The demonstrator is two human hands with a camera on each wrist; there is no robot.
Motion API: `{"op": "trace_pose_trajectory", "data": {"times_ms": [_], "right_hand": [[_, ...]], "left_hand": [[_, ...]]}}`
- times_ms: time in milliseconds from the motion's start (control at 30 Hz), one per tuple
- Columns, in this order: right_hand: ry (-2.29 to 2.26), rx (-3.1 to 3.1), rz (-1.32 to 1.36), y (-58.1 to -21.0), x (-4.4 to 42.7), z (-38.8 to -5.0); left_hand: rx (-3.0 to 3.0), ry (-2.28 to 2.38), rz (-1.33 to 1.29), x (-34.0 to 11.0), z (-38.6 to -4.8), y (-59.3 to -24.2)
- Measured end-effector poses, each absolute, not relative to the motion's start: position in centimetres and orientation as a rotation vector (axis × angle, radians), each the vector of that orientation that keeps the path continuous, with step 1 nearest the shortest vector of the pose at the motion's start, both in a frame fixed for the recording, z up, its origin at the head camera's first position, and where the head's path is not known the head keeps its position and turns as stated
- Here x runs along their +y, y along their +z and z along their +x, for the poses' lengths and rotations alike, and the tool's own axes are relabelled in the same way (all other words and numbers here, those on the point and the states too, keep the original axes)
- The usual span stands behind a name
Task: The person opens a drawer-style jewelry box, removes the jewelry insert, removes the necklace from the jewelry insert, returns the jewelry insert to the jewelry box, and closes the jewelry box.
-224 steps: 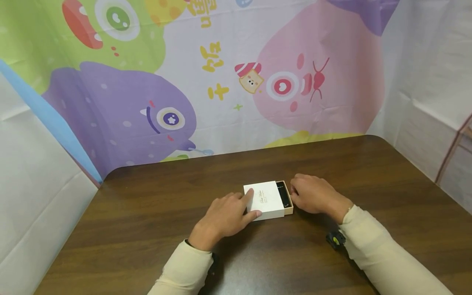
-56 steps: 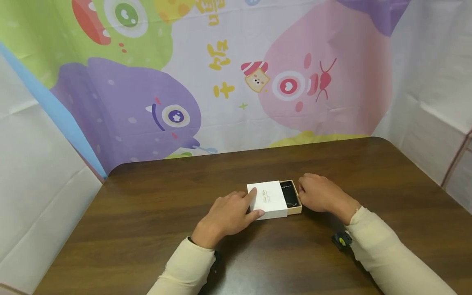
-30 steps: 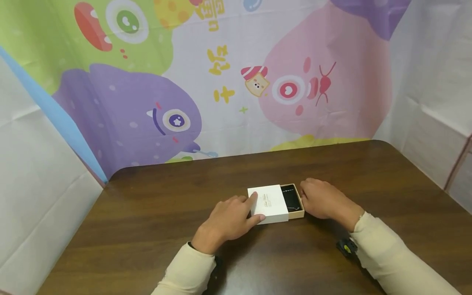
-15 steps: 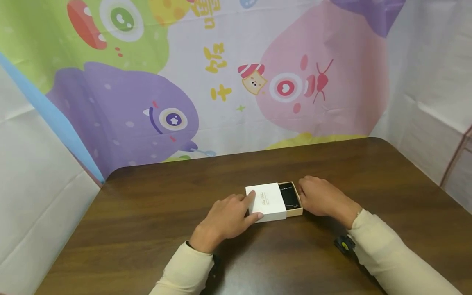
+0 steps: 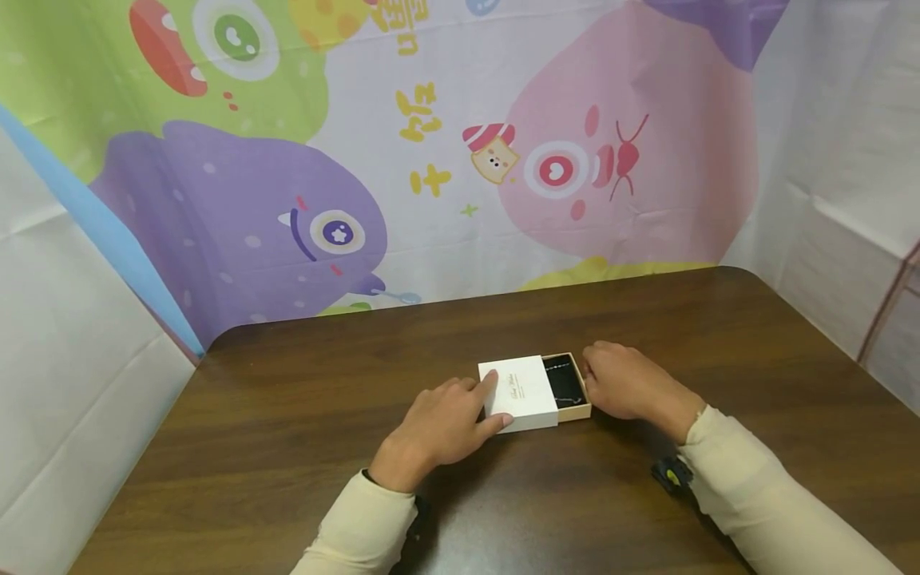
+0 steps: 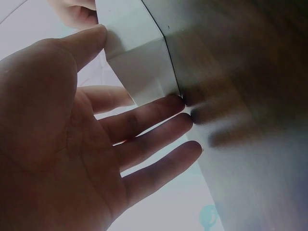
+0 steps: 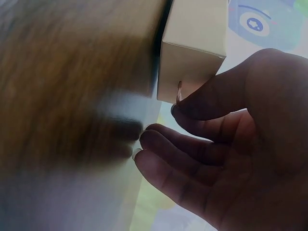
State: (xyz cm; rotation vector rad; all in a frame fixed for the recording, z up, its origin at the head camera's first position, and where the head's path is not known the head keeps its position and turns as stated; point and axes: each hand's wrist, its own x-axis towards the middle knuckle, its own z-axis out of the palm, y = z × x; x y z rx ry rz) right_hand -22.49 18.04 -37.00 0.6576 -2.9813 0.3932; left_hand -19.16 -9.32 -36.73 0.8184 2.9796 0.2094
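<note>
L hand (image 5: 438, 419), fingers straight, steadied white sleeve (image 5: 519, 395); R hand (image 5: 628, 382) pinched tab (image 7: 179, 90); slow, level pull on tray (image 5: 574, 414) prob. best.

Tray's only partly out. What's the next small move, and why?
Probably ease the tray a little further out: the right hand pinches its pull tab, the left hand rests on the white box sleeve, and that sleeve seems to cover part of the chain.
</note>
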Motion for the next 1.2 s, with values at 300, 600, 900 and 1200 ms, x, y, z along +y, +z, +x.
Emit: {"op": "trace_pose_trajectory", "data": {"times_ms": [300,600,900,1200], "right_hand": [[0.395,-2.972,0.653,-36.84,18.24,-22.54],[0.413,-2.988,0.641,-36.82,18.26,-22.57],[0.400,-3.000,0.633,-36.84,18.30,-22.67],[0.414,-3.006,0.622,-36.88,18.59,-22.65]], "left_hand": [[2.989,0.198,0.839,-9.24,-19.27,-36.61],[2.985,0.198,0.834,-9.36,-19.28,-36.65],[2.983,0.207,0.834,-9.52,-19.18,-36.71],[2.983,0.218,0.850,-9.47,-19.21,-36.81]]}}
